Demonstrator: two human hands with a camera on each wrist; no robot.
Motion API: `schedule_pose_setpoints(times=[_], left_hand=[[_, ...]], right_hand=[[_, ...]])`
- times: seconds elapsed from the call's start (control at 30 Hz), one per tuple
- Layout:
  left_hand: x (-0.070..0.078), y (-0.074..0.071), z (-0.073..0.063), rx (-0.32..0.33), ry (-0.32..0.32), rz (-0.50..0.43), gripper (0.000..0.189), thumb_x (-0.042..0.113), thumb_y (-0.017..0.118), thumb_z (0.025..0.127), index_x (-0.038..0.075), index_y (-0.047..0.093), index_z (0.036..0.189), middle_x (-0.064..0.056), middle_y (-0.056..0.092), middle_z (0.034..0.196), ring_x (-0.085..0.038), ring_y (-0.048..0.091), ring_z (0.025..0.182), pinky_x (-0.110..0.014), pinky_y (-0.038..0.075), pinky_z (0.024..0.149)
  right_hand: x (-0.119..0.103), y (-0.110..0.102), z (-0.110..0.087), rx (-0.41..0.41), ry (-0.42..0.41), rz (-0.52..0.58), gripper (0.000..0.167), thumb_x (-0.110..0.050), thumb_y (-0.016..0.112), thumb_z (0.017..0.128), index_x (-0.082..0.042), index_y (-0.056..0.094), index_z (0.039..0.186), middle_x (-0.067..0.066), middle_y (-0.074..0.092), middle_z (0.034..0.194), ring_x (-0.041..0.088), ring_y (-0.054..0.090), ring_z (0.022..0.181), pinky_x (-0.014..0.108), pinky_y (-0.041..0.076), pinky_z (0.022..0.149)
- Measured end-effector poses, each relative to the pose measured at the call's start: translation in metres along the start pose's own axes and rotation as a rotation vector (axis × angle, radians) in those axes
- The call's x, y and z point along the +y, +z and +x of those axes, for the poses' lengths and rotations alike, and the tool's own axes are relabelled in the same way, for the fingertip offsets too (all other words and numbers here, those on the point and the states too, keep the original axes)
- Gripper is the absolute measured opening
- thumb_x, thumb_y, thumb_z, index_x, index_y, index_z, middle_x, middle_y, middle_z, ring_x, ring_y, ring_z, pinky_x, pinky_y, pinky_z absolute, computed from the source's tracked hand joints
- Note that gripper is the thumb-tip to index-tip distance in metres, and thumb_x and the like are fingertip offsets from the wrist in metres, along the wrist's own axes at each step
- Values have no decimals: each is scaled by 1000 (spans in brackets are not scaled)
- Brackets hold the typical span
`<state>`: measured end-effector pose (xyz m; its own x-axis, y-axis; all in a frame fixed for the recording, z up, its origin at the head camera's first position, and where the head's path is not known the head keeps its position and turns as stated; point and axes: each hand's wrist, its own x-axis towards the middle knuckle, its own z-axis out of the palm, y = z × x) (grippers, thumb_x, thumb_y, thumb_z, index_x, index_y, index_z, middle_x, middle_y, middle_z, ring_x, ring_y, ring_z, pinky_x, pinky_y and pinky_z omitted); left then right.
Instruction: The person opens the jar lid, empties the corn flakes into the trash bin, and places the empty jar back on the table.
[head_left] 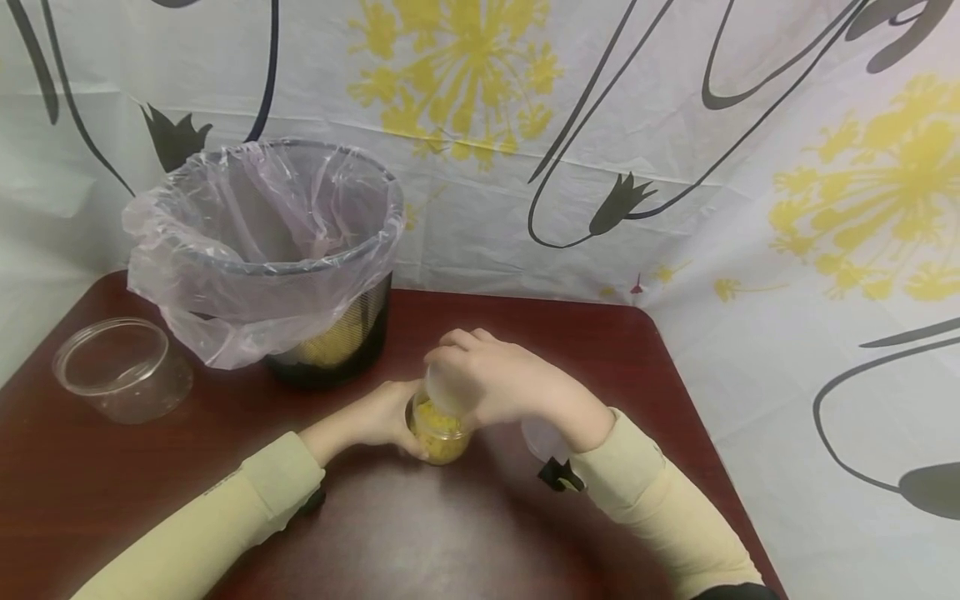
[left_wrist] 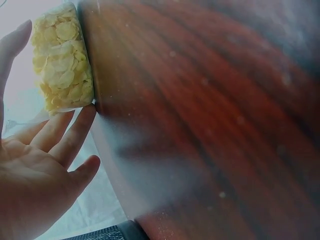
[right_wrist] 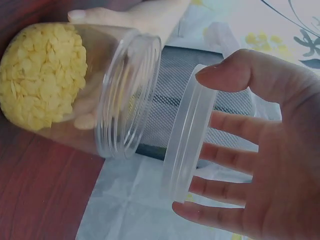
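Observation:
A clear screw-top jar [head_left: 441,442] stands on the table, partly filled with yellow flakes that look like small pasta or cereal. My left hand [head_left: 384,414] holds it from the left side, thumb and fingers around the wall. In the right wrist view the jar [right_wrist: 45,75] shows its threaded mouth uncovered. Just above that mouth my right hand [head_left: 506,383] grips a translucent white lid [right_wrist: 187,140] by its rim, thumb on one side and fingers on the other. A gap separates lid and jar.
A mesh waste bin [head_left: 380,312] with a pinkish plastic liner [head_left: 247,312] stands at the back left, something yellow low inside. Left of it sits a clear round container [head_left: 146,392]. A pale translucent round thing [head_left: 543,437] lies beside my right wrist. Patterned sheets hang behind the table.

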<state>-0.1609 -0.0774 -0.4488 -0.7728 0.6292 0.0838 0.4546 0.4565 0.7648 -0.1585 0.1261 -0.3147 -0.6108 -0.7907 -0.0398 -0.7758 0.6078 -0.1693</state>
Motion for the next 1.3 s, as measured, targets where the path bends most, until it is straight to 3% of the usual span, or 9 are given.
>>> schedule_pose_setpoints(times=[0.33, 0.7, 1.3], left_hand=[[-2, 1, 1, 17, 24, -5, 90, 23, 92, 48, 5, 55, 128, -3, 65, 113, -17, 58, 106, -38, 43, 96], [-4, 4, 1, 24, 9, -8, 88, 23, 92, 48, 3, 57, 125, -6, 64, 116, -19, 57, 107, -39, 43, 97], [-3, 4, 1, 21, 2, -35, 87, 22, 92, 48, 4, 57, 125, -5, 64, 115, -19, 57, 107, -40, 42, 96]], right_hand=[[16, -6, -5, 73, 55, -36, 80, -30, 85, 57, -18, 55, 131, -1, 49, 125, 20, 46, 108, 36, 49, 81], [38, -6, -10, 110, 182, -17, 80, -26, 78, 58, -17, 53, 134, -1, 49, 124, 21, 46, 107, 37, 48, 77], [77, 13, -12, 83, 326, 73, 79, -22, 79, 63, -12, 52, 136, 12, 49, 127, 33, 48, 107, 43, 46, 84]])
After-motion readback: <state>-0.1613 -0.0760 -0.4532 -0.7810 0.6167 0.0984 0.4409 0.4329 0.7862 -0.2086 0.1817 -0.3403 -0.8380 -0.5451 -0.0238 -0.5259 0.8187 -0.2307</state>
